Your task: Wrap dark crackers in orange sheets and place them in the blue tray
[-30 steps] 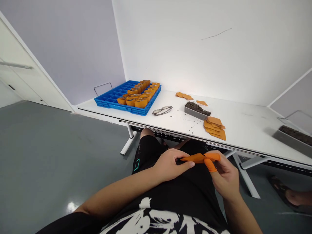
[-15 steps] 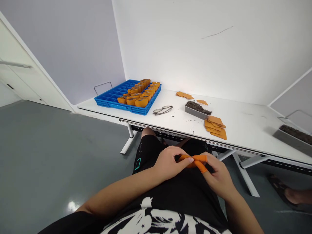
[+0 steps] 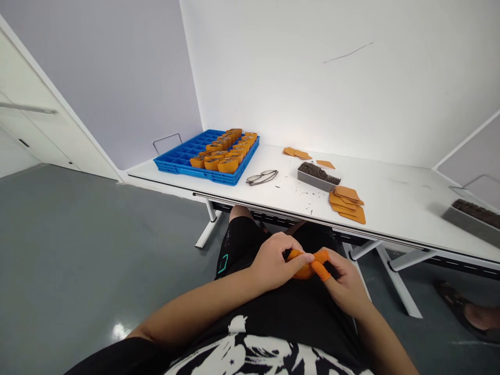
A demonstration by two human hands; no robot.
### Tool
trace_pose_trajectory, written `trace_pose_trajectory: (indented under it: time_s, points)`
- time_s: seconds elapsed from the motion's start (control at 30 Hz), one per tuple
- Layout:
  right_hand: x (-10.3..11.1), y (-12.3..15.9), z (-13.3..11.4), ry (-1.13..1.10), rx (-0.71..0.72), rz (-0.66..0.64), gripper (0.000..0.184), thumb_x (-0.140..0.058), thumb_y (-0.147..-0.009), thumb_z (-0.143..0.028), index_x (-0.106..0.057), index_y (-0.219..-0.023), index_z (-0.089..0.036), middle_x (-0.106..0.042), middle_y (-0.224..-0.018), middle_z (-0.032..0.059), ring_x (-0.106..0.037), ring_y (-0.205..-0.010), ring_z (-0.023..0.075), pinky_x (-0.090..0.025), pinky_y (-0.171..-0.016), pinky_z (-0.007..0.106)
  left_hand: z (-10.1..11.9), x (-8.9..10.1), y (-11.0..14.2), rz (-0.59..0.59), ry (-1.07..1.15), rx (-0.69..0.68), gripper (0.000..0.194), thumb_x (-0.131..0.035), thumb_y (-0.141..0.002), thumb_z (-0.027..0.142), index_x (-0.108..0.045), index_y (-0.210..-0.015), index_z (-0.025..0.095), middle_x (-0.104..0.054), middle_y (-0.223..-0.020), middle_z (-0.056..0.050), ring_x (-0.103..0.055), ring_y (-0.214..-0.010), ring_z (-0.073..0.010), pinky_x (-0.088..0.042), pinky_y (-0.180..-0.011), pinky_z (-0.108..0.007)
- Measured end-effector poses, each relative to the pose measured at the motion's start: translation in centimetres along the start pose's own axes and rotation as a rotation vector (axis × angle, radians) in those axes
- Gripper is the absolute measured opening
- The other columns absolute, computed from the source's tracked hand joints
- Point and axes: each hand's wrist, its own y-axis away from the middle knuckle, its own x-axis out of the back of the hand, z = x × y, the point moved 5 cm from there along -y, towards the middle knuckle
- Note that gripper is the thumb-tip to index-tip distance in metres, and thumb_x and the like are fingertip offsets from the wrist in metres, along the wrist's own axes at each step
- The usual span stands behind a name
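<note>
Both hands meet above my lap, close in front of my body. My left hand [image 3: 277, 262] is closed, thumb pressed on a small orange pouch [image 3: 302, 272]. My right hand [image 3: 347, 278] wears orange finger cots [image 3: 321, 270] on thumb and forefinger and pinches the pouch's right side. Fingers hide much of the pouch, so its opening and contents are not visible. On the table ahead lies a stack of flat orange pouches [image 3: 349, 207], beside a metal tray [image 3: 315, 181] packed with thin dark pieces.
A blue compartment tray [image 3: 195, 174] at left holds rows of bulging orange pouches [image 3: 227, 165]. Eyeglasses [image 3: 262, 177] lie on the white table [image 3: 394, 203]. Loose pouches [image 3: 297, 153] rest near the wall. Another metal tray [image 3: 469, 221] stands far right. Another person's foot [image 3: 474, 315] shows below.
The fingers have shifted slightly around the pouch, and more of its lower part shows below my left thumb. Both hands keep their grip. The view has moved a little.
</note>
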Motion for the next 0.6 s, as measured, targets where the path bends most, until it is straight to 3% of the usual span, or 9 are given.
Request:
trace_pose_trajectory:
  time_s: [0.2, 0.4, 0.6]
  points:
    - [0.1, 0.7, 0.5, -0.03, 0.004, 0.048, 0.021, -0.063, -0.102, -0.035, -0.071, -0.088, -0.022, -0.067, -0.079, 0.002, -0.061, -0.07, 0.0148, -0.048, -0.063, 0.027, -0.2, -0.1, -0.1, -0.117, -0.04, -0.064, 0.027, -0.077, -0.089, 0.046, -0.077, -0.094, 0.02, -0.078, -0.094, -0.005, -0.068, -0.09, -0.0213, -0.05, -0.088, -0.034]
    - [-0.1, 0.4, 1.8, -0.107, -0.005, 0.057, 0.022, -0.065, -0.103, -0.039, -0.07, -0.097, -0.017, -0.067, -0.087, 0.0011, -0.062, -0.074, 0.0122, -0.053, -0.066, 0.026, -0.6, -0.1, 0.1, -0.095, -0.012, -0.132, 0.02, -0.076, -0.091, 0.037, -0.073, -0.084, 0.018, -0.078, -0.09, -0.006, -0.067, -0.086, -0.0201, -0.051, -0.087, -0.035]
    - [-0.4, 1.1, 4.8, -0.213, -0.025, 0.178, 0.035, -0.06, -0.106, -0.047, -0.066, -0.122, -0.017, -0.07, -0.109, 0.006, -0.068, -0.09, 0.0158, -0.062, -0.079, 0.033, -0.6, 0.1, 0.1, 0.001, 0.088, -0.21, 0.012, -0.075, -0.092, 0.029, -0.074, -0.087, 0.017, -0.079, -0.095, -0.009, -0.069, -0.094, -0.0211, -0.051, -0.095, -0.038]
